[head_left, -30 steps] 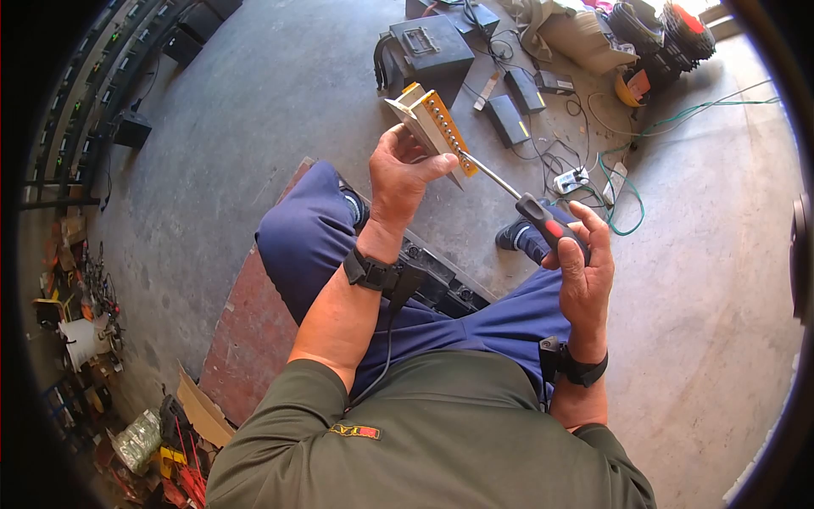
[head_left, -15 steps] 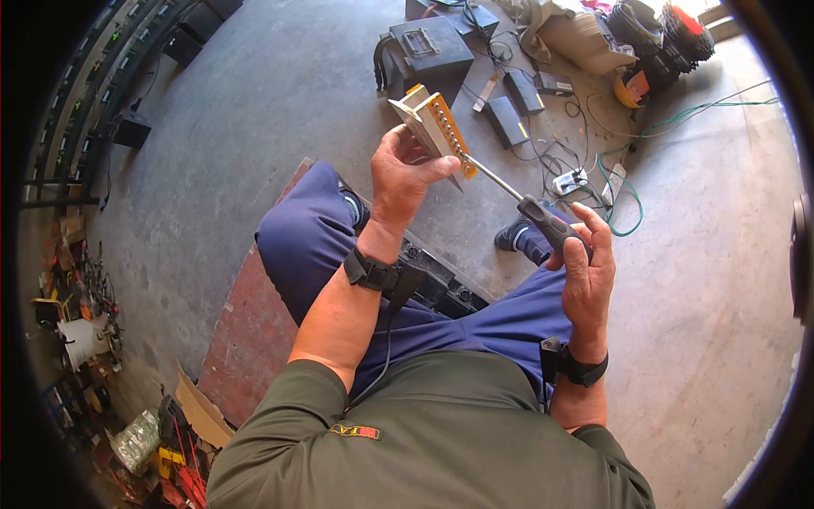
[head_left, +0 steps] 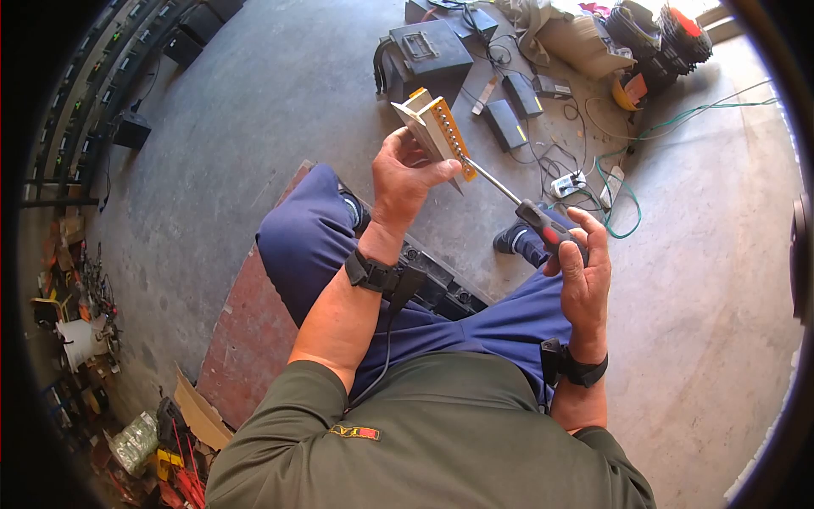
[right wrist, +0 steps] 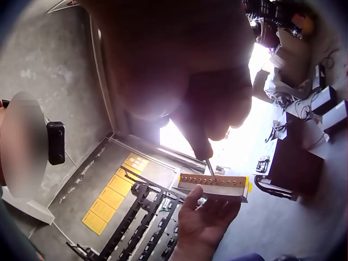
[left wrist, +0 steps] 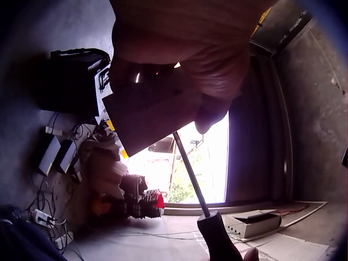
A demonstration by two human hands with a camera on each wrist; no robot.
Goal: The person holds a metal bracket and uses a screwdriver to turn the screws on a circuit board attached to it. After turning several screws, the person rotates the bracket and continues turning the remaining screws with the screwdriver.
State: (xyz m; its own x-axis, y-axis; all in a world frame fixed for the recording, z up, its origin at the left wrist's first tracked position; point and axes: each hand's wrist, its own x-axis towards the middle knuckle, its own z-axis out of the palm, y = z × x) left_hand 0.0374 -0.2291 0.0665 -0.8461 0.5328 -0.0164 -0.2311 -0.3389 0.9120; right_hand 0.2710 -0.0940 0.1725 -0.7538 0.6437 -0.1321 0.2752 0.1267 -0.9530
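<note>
Pinching, left hand (head_left: 398, 185); block (head_left: 431, 134) with screw row, just beyond its fingers, likely stiff, light, best held by plain sides; screwdriver (head_left: 553, 232), tip at the screws; right hand (head_left: 585, 276) pinching its handle, likely firm, nonslip

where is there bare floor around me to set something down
The floor is bare between the small black box and the large black case, and right of your right hand, below the green cable. It's crowded around the white power strip and in the lower-left jumble.
</note>
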